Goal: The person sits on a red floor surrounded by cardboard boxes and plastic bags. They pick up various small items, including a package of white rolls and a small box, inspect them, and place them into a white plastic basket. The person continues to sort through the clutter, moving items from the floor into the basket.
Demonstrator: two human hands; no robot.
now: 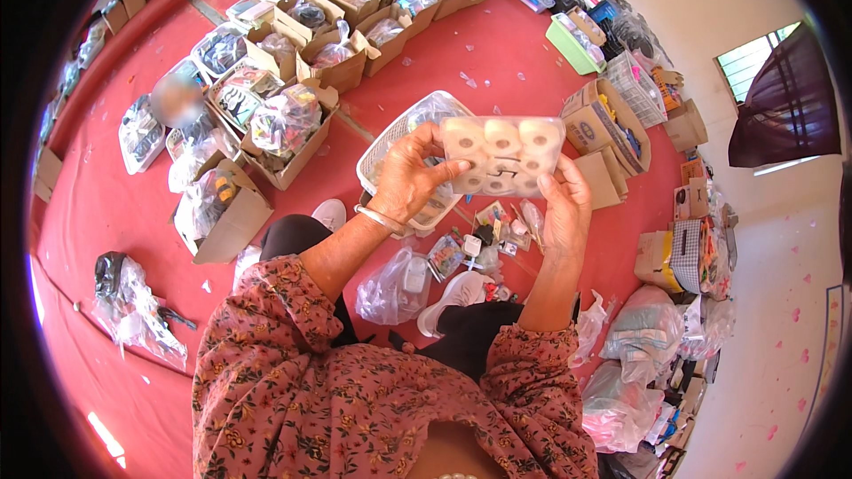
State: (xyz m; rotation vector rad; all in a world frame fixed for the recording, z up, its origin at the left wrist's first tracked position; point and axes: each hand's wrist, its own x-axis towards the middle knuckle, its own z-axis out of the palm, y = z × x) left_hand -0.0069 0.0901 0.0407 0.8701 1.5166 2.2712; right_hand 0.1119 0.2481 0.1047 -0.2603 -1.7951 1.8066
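Raised in front of me is a flat, clear plastic pack [502,156] with rows of round cream pieces, each with a darker centre, and black marks on its face. My left hand [410,170] grips its left end, thumb across the front. At the lower right corner, my right hand [564,204] pinches it between thumb and fingers. Behind the pack, a white plastic basket [371,153] with bagged items stands on the floor, partly hidden. Small loose items and a clear plastic bag [390,287] lie near my shoes.
Cardboard boxes [224,217] and baskets full of bagged goods stand in rows on the red floor [266,302] to the left and far side. More boxes and plastic bags [643,333] line the right wall. A black-and-clear bag [133,302] lies at the left.
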